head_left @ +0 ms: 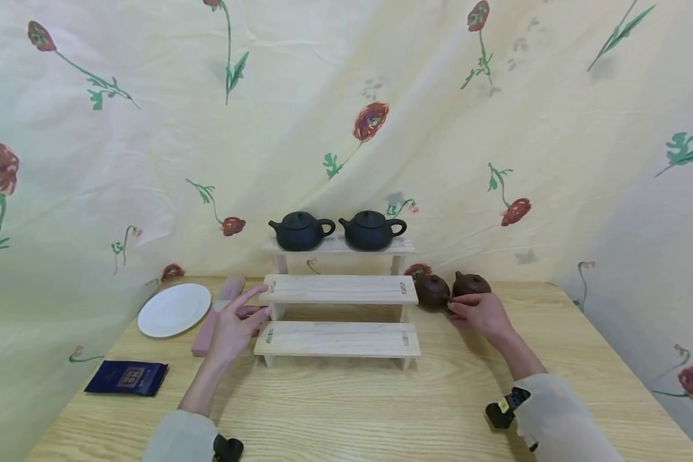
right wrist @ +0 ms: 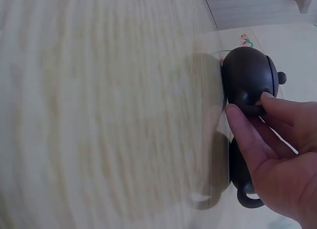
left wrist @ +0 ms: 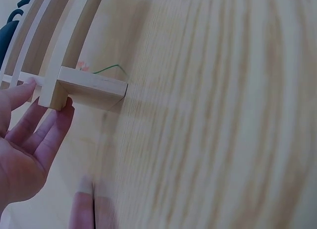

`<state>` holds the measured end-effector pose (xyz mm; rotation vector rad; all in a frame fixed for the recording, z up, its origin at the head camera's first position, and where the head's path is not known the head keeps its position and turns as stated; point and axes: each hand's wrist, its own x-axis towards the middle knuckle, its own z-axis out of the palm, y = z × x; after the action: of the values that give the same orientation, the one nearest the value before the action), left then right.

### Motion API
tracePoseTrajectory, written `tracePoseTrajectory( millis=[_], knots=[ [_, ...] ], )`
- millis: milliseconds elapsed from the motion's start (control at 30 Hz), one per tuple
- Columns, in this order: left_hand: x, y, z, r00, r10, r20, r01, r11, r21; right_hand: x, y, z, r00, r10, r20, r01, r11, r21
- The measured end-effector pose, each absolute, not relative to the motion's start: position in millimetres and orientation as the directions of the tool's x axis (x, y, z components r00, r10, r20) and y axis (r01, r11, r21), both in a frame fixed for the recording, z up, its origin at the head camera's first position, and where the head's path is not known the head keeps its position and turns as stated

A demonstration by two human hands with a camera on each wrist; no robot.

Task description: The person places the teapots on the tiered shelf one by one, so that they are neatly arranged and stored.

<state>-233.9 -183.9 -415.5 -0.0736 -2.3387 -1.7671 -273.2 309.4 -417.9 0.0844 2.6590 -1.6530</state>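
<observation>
Apparently half done: black teapots (head_left: pixel 299 232) atop rack (head_left: pixel 337 339), brown teapots (head_left: pixel 432 290) unshelved, one pinched by right hand (head_left: pixel 486 314); left hand (head_left: pixel 233 327) touching rack.

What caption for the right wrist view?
Right hand pinches the handle of a round dark brown teapot; second brown teapot alongside.

No lettering can be read. The dark blue packet (head_left: pixel 111 378) near the table's (head_left: pixel 323 410) left edge bears a square emblem (head_left: pixel 131 376), its marks too small; a yellow sticker (head_left: pixel 503 405) on the black device (head_left: pixel 499 418) is equally illegible.
</observation>
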Motion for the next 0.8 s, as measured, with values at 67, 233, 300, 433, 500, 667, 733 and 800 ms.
tracePoseTrajectory(
  millis=[67, 233, 300, 433, 500, 667, 733, 800],
  knots=[
    [-234.3, -183.7, -415.8, -0.976, -0.085, 0.198, 0.168, 0.275, 0.947, -273.4, 309.5, -418.9, -0.998, 0.052, -0.038, 0.057, 0.426, -0.903],
    [-232.9, -185.4, -416.0, -0.98, -0.09, 0.179, 0.149, 0.273, 0.95, -272.3, 308.3, -422.1, -0.997, 0.061, -0.054, 0.073, 0.388, -0.919],
    [-231.7, -186.3, -415.9, -0.982, -0.089, 0.167, 0.137, 0.276, 0.951, -271.2, 308.1, -422.1, -0.996, 0.063, -0.059, 0.079, 0.382, -0.921],
    [-231.2, -186.8, -415.0, -0.982, -0.087, 0.166, 0.137, 0.276, 0.952, -269.0, 309.2, -417.2, -0.996, 0.08, -0.037, 0.065, 0.384, -0.921],
    [-231.5, -186.6, -414.6, -0.981, -0.083, 0.173, 0.144, 0.274, 0.951, -267.9, 310.7, -413.2, -0.996, 0.086, -0.02, 0.052, 0.386, -0.921],
    [-232.9, -185.4, -413.5, -0.982, -0.082, 0.172, 0.145, 0.268, 0.953, -263.9, 316.4, -403.5, -0.997, 0.081, 0.016, 0.017, 0.398, -0.917],
    [-233.1, -185.3, -413.9, -0.982, -0.084, 0.171, 0.143, 0.269, 0.953, -262.1, 319.4, -400.9, -0.997, 0.077, 0.024, 0.008, 0.394, -0.919],
    [-233.0, -185.2, -414.8, -0.982, -0.086, 0.17, 0.142, 0.27, 0.952, -260.0, 322.4, -399.0, -0.997, 0.072, 0.029, 0.001, 0.38, -0.925]
  ],
)
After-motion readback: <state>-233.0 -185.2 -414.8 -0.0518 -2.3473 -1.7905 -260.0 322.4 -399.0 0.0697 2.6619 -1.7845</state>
